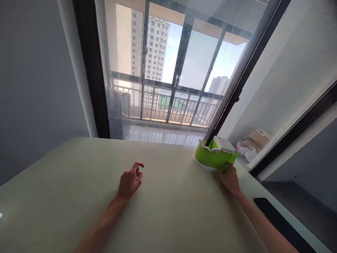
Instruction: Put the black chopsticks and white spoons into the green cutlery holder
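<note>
Over the middle of the table, my left hand is loosely curled, with the index finger bent forward and apart from the thumb. Nothing shows in it. On the far right, a bright green plastic container with a rounded wall and a white base stands at the table's back edge. White parts rise from its top, among them a slatted white piece. My right hand grips the container's near right side, with the thumb low by the base and the fingers against the wall. Some fingertips are hidden.
A long black flat object lies along the right edge of the table. Behind the table is a dark-framed glass door onto a balcony with a railing. Cardboard boxes and a plastic bag lie beyond the right edge.
</note>
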### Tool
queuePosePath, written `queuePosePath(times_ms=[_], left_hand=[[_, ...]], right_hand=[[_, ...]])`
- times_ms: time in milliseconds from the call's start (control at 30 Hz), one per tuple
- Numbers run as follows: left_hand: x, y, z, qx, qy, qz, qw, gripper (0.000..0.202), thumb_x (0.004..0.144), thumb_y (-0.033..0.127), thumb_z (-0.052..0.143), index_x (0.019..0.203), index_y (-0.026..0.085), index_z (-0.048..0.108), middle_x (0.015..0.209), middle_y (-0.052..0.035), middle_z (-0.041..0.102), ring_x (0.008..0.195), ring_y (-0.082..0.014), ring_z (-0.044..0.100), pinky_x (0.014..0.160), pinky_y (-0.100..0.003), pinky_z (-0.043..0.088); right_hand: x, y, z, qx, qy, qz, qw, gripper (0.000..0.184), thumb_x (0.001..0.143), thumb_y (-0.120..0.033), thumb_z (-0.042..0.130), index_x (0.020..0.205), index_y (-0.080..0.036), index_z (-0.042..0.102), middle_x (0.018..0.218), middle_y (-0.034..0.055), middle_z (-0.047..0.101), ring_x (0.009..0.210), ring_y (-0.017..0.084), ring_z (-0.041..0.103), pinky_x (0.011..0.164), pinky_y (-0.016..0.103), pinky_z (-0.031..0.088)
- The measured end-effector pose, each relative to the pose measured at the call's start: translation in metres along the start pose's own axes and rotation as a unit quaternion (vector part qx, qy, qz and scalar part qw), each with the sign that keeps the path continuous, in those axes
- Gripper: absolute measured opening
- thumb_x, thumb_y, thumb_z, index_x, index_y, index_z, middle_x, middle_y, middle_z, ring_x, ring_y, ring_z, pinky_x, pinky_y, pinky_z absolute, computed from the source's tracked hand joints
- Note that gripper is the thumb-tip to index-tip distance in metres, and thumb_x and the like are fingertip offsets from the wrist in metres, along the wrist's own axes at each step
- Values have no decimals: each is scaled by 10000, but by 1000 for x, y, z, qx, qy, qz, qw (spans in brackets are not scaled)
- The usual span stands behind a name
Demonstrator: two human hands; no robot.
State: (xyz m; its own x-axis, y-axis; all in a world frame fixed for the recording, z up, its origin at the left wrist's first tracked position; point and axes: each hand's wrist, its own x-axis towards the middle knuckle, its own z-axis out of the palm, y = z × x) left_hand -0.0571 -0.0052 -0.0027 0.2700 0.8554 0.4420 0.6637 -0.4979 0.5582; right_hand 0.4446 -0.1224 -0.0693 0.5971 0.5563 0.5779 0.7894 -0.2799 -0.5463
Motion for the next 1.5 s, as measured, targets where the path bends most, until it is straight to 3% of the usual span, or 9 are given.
queuePosePath(times_ms=[167,533,767,933,1067,1167,1267,1367,1500], left_hand=[[1,-1,1,-7,-19,-9,1000,302,806,165,437,1049,248,597,650,69,463,572,-145,537,627,-233,402],[1,0,-2,32,-74,-34,996,304,795,127,426,947,244,662,547,68,416,547,-161,512,595,-246,352],[1,0,-2,21,-24,-28,999,266,833,175,423,1015,241,606,590,80,384,538,-145,503,605,-236,384],[2,2,1,-7,28,-20,999,258,909,305,478,1150,248,548,660,78,600,555,-160,582,699,-281,480],[6,-6,5,-73,45,25,996,395,949,353,481,1326,237,454,1104,-44,790,920,-236,723,977,-428,497],[9,-15,6,-65,67,28,995,453,913,259,512,1362,202,491,1059,-66,815,1270,-292,628,1119,-509,414],[10,-20,5,-48,78,8,996,402,887,242,592,1289,230,610,941,-37,829,1277,-305,636,1159,-518,405],[9,-17,2,-52,76,15,996,176,866,249,651,1023,269,729,1014,-13,823,1272,-302,647,1149,-481,445],[6,-11,-2,-93,53,17,994,130,904,267,598,915,264,727,1048,10,816,1057,-240,762,918,-342,597]], right_hand=[[-3,-6,-1,-9,-29,-11,999,541,773,-408,585,1247,-163,501,882,66,518,794,284,571,674,405,483],[-21,-45,9,-4,-44,5,999,546,813,-404,593,1301,-202,452,1048,96,504,775,243,569,654,367,497],[-35,-78,15,22,-73,2,997,515,832,-358,585,1294,-195,423,1078,92,480,740,215,552,630,350,500],[-48,-107,17,49,-87,-6,995,483,858,-339,556,1299,-216,404,1072,56,462,727,194,568,624,330,500],[-59,-130,22,73,-97,-18,992,451,859,-284,525,1290,-234,402,1070,36,467,699,175,575,646,331,509],[-68,-147,26,88,-107,-25,990,449,858,-273,514,1292,-235,404,1074,34,469,699,175,583,659,336,509],[-77,-163,28,102,-120,-27,987,445,862,-277,495,1294,-230,400,1073,33,455,702,177,589,650,334,503],[-85,-177,28,118,-133,-28,984,436,866,-281,485,1291,-230,402,1052,24,450,690,176,589,639,333,503],[-93,-192,26,131,-146,-27,980,421,867,-275,486,1280,-239,414,1040,21,455,694,184,593,630,340,503]])
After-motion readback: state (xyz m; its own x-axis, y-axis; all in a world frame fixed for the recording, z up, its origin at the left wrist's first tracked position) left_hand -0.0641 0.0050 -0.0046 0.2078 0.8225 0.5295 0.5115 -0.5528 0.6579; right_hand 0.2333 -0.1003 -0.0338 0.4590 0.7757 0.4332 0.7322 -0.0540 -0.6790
